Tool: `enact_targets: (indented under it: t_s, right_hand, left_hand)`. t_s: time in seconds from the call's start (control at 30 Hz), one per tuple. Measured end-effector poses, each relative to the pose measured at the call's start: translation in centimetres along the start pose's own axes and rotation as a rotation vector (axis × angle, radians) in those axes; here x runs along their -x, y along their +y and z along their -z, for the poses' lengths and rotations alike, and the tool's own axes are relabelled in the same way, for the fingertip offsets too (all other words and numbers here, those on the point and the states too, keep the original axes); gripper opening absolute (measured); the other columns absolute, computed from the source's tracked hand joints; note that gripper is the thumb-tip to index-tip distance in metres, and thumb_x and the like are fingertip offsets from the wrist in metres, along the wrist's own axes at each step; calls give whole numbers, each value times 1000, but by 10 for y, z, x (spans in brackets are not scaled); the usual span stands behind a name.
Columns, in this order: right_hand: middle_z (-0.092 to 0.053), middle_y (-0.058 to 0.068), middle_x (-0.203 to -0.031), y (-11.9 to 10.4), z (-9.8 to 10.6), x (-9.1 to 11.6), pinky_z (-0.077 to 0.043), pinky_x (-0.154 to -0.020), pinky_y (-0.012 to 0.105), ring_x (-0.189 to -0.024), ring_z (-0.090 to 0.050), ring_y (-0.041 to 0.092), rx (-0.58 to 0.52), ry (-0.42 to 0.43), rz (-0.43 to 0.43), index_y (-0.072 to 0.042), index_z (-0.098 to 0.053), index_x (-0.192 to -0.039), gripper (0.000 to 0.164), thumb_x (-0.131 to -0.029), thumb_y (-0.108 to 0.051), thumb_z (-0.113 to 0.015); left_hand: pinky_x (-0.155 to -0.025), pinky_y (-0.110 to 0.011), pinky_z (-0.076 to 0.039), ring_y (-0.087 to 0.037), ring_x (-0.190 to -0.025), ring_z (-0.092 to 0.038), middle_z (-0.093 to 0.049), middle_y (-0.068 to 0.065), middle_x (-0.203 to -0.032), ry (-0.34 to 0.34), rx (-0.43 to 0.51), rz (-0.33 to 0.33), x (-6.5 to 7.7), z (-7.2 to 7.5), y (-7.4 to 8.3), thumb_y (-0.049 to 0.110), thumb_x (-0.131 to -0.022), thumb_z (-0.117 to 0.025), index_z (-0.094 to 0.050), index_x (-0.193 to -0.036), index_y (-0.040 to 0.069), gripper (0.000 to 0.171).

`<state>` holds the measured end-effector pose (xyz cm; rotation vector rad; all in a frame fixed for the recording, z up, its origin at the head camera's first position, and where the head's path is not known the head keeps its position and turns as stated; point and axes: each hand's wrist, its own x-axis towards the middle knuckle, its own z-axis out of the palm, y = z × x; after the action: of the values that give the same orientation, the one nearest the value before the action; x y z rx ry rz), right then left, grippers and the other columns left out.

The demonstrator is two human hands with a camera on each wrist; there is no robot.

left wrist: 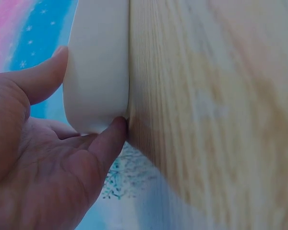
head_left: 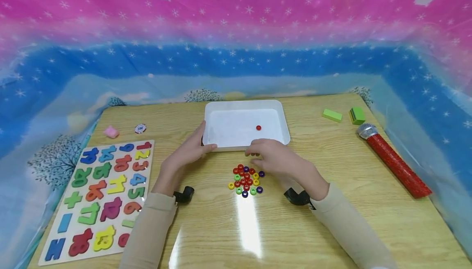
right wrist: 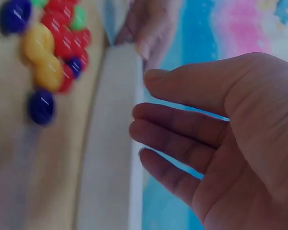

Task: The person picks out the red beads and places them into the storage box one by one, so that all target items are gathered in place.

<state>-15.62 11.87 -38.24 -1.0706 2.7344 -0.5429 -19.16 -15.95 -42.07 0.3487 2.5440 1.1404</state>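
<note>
A shallow white tray (head_left: 236, 125) lies on the table with a single red bead (head_left: 258, 128) in it. My left hand (head_left: 186, 148) holds its near left corner; in the left wrist view the thumb is at the rim and the fingers (left wrist: 110, 143) bend against the end wall. Just over the tray's near edge hovers my right hand (head_left: 274, 156), fingers loosely bent and apart, with nothing between them in the right wrist view. Close below it, a cluster of red, yellow, green and purple ring beads (head_left: 246, 181) is spread on the wood.
At left lies a number puzzle board (head_left: 152, 148), with a pink piece (head_left: 111, 132) and a poker chip (head_left: 140, 128) behind it. To the right are a light green block (head_left: 332, 115), a green striped block (head_left: 357, 115) and a red glittery microphone (head_left: 398, 164).
</note>
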Motion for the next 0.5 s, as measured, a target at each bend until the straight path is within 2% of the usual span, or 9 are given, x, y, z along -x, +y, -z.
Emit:
enact_targets:
  t_s: [0.13,0.33,0.5]
  right_hand:
    - [-64,-8,-96,-5,-12,3,-47,-73,25,-80,-54,5,51,-41,-11,-20,-68,-100,15,-87,-19,-63]
    - [-60,-9,-79,-4,-24,4,-42,-65,23,-69,-49,6,119,-69,-76,-20,-67,-84,2,-84,-21,-66]
    - [-59,-9,-78,-6,-28,2,-42,-64,24,-68,-49,6,145,-61,-75,-19,-68,-83,3,-83,-21,-66]
  left_hand:
    - [-117,-45,-10,-21,-145,4,7,-4,-157,4,15,-9,0,0,0,35,-91,-57,10,-149,15,90]
    - [-117,-45,-10,-22,-145,4,8,-7,-157,0,8,-19,-1,-1,0,35,-92,-56,11,-149,14,90]
    - [-117,-45,-10,-21,-145,4,9,-6,-157,-1,7,-16,0,-1,-1,36,-92,-55,12,-149,15,90]
